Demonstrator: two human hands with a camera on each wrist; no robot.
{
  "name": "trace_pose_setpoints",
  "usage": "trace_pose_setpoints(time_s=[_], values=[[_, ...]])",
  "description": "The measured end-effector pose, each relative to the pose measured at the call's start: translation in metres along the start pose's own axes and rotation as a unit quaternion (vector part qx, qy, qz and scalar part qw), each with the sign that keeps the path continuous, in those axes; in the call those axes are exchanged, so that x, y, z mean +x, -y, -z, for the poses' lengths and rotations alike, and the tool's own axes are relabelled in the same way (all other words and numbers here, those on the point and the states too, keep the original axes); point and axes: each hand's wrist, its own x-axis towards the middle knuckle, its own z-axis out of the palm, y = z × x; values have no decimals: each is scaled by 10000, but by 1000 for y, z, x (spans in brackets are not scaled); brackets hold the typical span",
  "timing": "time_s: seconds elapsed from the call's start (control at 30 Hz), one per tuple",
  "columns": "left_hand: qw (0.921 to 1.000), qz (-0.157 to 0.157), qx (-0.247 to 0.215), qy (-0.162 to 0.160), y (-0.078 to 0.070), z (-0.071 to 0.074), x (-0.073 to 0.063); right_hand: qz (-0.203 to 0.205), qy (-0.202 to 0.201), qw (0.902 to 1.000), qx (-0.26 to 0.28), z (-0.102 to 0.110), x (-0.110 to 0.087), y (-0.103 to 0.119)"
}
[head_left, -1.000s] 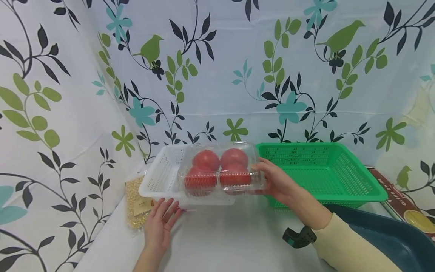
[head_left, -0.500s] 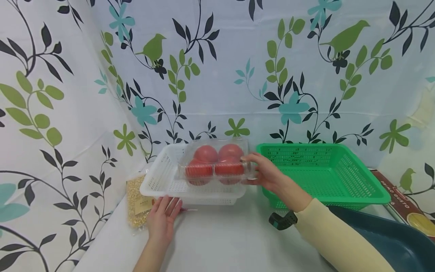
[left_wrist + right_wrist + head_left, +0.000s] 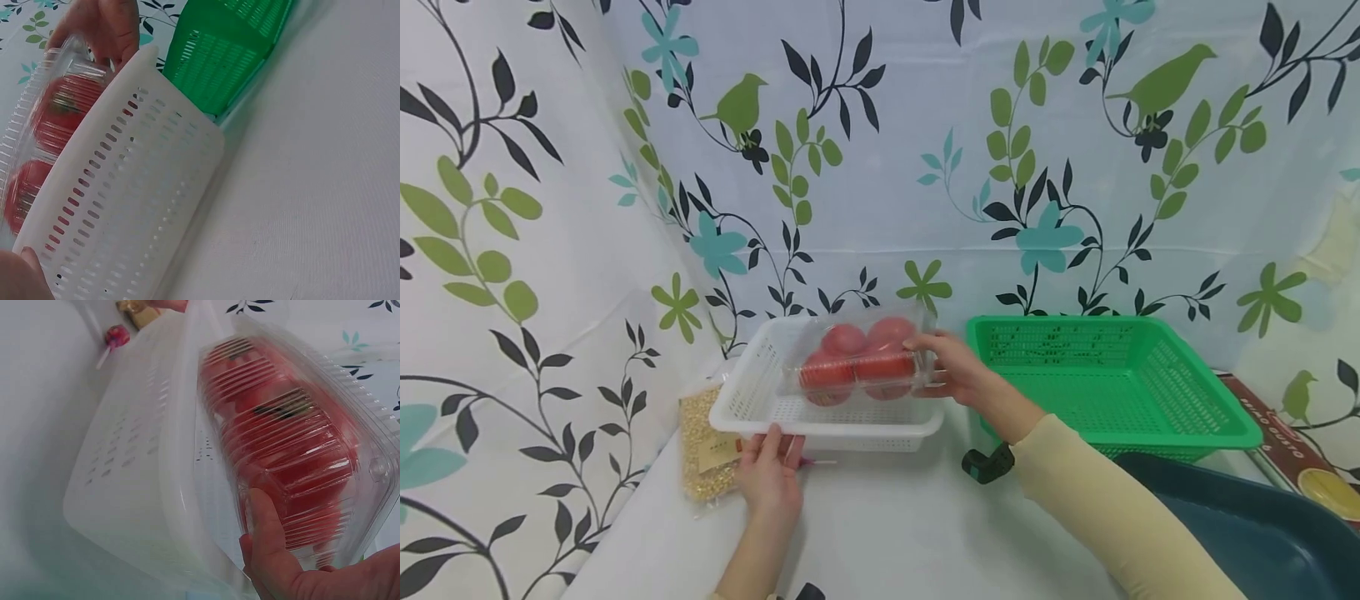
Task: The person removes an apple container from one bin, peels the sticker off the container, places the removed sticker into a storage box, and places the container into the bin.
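My right hand (image 3: pixel 951 367) holds a clear plastic clamshell pack of red tomatoes (image 3: pixel 883 362) by its right end, fingers and thumb round the edge. The pack is tilted over the white perforated basket (image 3: pixel 880 437), partly inside its rim. Ribbed clear plastic covers the tomatoes (image 3: pixel 281 437) in the right wrist view. At the basket's front left, my left hand (image 3: pixel 772 479) holds the rim, with a fingertip (image 3: pixel 31 256) against the outer wall in the left wrist view. The rest of that hand is mostly out of that view.
A green perforated basket (image 3: pixel 1213 417) stands to the right, a dark blue tray (image 3: pixel 1240 525) in front of it and a maroon package (image 3: pixel 1262 429) beside it. A bag of yellow kernels (image 3: pixel 700 454) lies left. A red lollipop (image 3: pixel 117 336) lies near the white basket's front.
My right hand has carried the tomato pack left and tilted it over the white basket. My left hand has moved slightly up and right, onto the basket's front rim.
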Motion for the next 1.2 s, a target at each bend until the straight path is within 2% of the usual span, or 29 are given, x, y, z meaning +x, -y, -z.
trace_pose_setpoints(time_s=[0.3,0.5,0.8,1.03,1.2], values=[[9989,-156,-451,27,6,-3,0,67,-25,9999,-133,-14,15,1],[9992,-88,-398,39,8,-1,1,33,-52,9997,-235,-23,25,-7],[9990,-88,-430,81,6,-1,1,121,-105,9999,-48,-39,38,-13],[9987,-129,-463,175,8,-3,0,60,-368,9993,-33,-44,45,-18],[9992,-183,-341,88,8,0,2,-42,-473,9989,38,-47,49,-24]])
